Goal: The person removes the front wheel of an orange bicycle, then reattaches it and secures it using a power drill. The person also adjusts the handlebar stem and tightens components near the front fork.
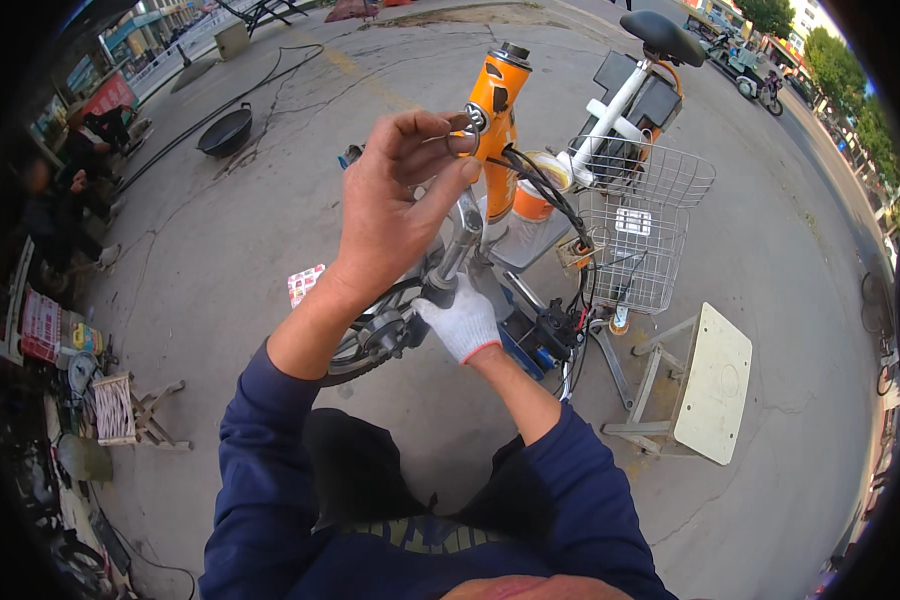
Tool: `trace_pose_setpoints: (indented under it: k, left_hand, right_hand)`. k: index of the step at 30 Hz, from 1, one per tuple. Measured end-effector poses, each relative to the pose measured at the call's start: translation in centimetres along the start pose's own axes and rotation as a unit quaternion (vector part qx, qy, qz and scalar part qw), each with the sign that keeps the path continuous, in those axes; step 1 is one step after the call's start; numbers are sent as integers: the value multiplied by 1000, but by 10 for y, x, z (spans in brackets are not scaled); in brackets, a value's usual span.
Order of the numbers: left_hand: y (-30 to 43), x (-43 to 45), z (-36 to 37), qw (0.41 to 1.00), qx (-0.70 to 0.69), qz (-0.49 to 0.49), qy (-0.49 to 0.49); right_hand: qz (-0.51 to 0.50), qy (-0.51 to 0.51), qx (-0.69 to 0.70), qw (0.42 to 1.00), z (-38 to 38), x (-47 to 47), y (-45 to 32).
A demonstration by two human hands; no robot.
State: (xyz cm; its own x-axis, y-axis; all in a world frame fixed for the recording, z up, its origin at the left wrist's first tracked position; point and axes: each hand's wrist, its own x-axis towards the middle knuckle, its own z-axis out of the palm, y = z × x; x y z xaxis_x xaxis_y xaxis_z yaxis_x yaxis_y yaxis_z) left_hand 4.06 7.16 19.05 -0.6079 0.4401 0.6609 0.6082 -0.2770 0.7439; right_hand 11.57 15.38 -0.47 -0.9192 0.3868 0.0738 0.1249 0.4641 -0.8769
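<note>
My bare left hand (pixel 397 202) is raised in front of the orange head tube (pixel 501 90) of an electric bike. Between its thumb and fingers it pinches a thin metal ring (pixel 475 135). Lower down, my right hand (pixel 461 319), in a white knit glove with a red cuff, grips the front fork (pixel 442 289) near its crown. The fork's metal steerer tube (pixel 461 232) stands tilted, and its upper end lies below my left hand. Part of the front wheel (pixel 352 367) shows behind my left forearm. Black cables (pixel 547 180) hang from the frame.
An orange-and-white tub (pixel 536 199) stands on the bike's footboard (pixel 525 247). A wire basket (pixel 637 255) is to the right, near a tilted white-topped stool (pixel 712 382). At left are a folding stool (pixel 116 409), a black basin (pixel 225 131) and seated people (pixel 67 202).
</note>
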Motion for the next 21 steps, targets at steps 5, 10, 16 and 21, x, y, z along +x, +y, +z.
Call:
trace_pose_setpoints:
  k: [5, 10, 16, 21]
  left_hand:
    - [1, 3, 15, 974, 178, 138, 34]
    - [4, 8, 16, 932, 297, 204, 28]
    - [1, 10, 15, 928, 312, 199, 48]
    - [-2, 14, 12, 924, 319, 205, 39]
  right_hand:
    - [-7, -6, -5, 1000, -4, -1, 0]
    - [-2, -23, -12, 1000, -10, 3, -3]
    - [7, -24, -4, 1000, -16, 0, -11]
    - [4, -32, 5, 999, -13, 2, -5]
